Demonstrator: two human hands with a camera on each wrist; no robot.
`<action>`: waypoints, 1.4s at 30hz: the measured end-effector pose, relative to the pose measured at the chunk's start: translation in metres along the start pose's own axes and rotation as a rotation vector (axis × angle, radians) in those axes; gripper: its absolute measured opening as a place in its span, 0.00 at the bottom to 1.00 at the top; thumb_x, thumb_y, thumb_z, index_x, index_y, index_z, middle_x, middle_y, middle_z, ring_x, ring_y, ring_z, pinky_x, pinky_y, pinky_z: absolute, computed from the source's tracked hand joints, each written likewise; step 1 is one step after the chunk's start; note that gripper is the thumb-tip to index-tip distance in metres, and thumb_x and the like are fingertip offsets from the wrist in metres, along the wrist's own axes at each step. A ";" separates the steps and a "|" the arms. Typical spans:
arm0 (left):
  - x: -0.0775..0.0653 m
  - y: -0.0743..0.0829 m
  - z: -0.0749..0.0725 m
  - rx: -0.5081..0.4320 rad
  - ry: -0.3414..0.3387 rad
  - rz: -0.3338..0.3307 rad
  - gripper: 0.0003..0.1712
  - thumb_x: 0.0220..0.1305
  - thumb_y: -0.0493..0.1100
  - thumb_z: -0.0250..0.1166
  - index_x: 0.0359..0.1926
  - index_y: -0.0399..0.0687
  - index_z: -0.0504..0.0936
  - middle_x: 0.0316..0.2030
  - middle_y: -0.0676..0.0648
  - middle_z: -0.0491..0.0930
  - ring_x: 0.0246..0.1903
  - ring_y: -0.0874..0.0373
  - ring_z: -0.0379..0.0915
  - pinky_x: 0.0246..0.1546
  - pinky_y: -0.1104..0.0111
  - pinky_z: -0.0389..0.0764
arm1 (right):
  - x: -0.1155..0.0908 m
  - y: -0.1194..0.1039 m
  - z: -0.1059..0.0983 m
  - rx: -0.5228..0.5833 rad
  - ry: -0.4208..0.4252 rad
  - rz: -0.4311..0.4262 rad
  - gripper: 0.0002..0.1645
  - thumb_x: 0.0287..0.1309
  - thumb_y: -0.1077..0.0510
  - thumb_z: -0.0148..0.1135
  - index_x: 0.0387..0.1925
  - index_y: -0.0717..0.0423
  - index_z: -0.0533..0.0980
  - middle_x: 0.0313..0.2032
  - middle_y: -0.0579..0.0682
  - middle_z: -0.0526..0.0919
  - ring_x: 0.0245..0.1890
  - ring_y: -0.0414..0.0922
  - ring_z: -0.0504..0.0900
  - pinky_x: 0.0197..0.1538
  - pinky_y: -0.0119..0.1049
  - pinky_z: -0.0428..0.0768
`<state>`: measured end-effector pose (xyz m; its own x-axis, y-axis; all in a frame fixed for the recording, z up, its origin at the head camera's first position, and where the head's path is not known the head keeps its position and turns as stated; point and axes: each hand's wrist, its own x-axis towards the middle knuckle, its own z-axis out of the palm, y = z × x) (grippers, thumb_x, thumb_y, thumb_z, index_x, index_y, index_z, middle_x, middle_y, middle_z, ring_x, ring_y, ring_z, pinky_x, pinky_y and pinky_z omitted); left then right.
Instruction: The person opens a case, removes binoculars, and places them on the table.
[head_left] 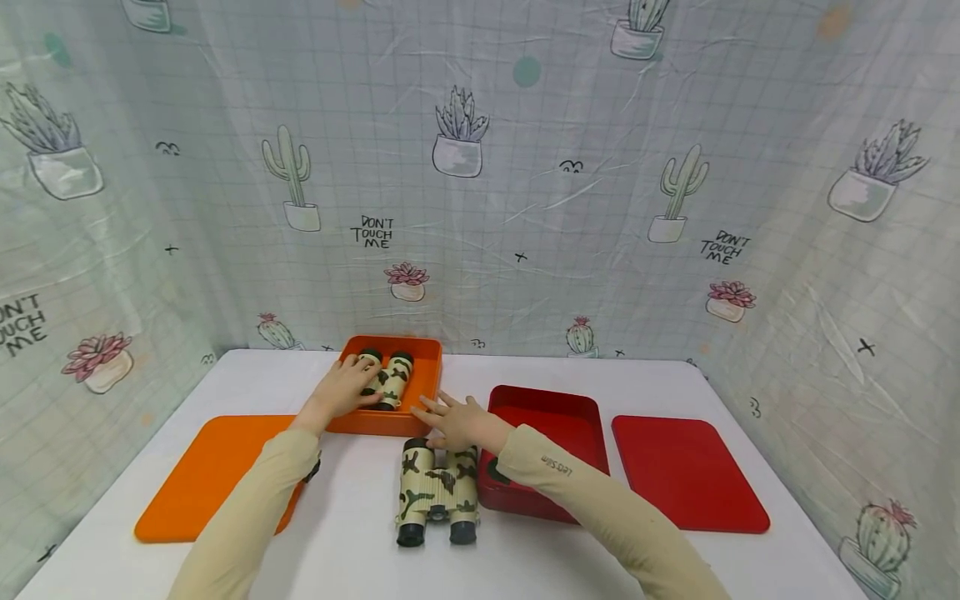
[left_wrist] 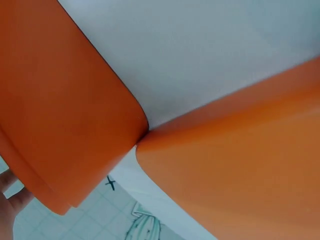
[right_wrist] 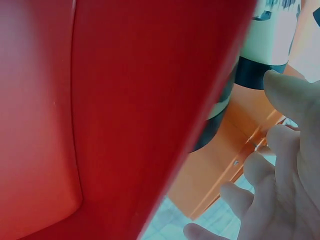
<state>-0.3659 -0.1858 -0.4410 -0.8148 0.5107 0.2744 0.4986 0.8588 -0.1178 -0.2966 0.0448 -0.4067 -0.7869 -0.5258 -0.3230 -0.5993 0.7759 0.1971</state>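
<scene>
Small camouflage binoculars (head_left: 395, 379) lie inside an orange box (head_left: 425, 379) at the back. My left hand (head_left: 347, 390) reaches over the box's left side, its fingers at the binoculars and their tips partly hidden. In the left wrist view, fingers (left_wrist: 17, 197) show beside the orange wall. My right hand (head_left: 457, 423) has its fingers spread, pointing at the box's front right corner. Larger camouflage binoculars (head_left: 438, 492) lie on the table just below this hand. In the right wrist view, the thumb overlaps a black end of the larger binoculars (right_wrist: 250, 72).
A deep red box (head_left: 588, 417) stands right of the larger binoculars, under my right forearm. A flat red lid (head_left: 690, 475) lies farther right. At the left, a flat orange lid (head_left: 202, 475) lies partly under my left forearm. A patterned curtain (head_left: 480, 250) surrounds the white table (head_left: 345, 533).
</scene>
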 end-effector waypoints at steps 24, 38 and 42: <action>0.010 -0.003 0.001 0.026 -0.162 0.000 0.37 0.49 0.54 0.65 0.59 0.45 0.67 0.56 0.41 0.69 0.52 0.39 0.62 0.50 0.44 0.67 | 0.003 -0.002 0.002 0.050 0.013 0.031 0.37 0.59 0.38 0.43 0.67 0.31 0.43 0.69 0.36 0.42 0.70 0.42 0.43 0.66 0.52 0.57; 0.011 -0.001 0.005 -0.011 -0.146 -0.017 0.38 0.47 0.52 0.67 0.58 0.42 0.68 0.57 0.39 0.68 0.56 0.37 0.60 0.51 0.44 0.66 | 0.002 -0.003 0.003 0.072 0.041 0.030 0.37 0.59 0.39 0.46 0.67 0.31 0.44 0.69 0.37 0.44 0.70 0.43 0.45 0.65 0.52 0.59; 0.012 -0.001 0.005 -0.008 -0.152 -0.008 0.38 0.47 0.51 0.67 0.58 0.41 0.68 0.57 0.39 0.68 0.55 0.40 0.60 0.51 0.46 0.67 | 0.001 -0.003 0.003 0.073 0.048 0.026 0.37 0.59 0.40 0.46 0.67 0.31 0.45 0.69 0.37 0.44 0.70 0.43 0.45 0.65 0.52 0.59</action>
<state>-0.3772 -0.1804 -0.4424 -0.8538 0.5047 0.1280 0.4937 0.8628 -0.1086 -0.2952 0.0426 -0.4110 -0.8095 -0.5194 -0.2737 -0.5672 0.8122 0.1363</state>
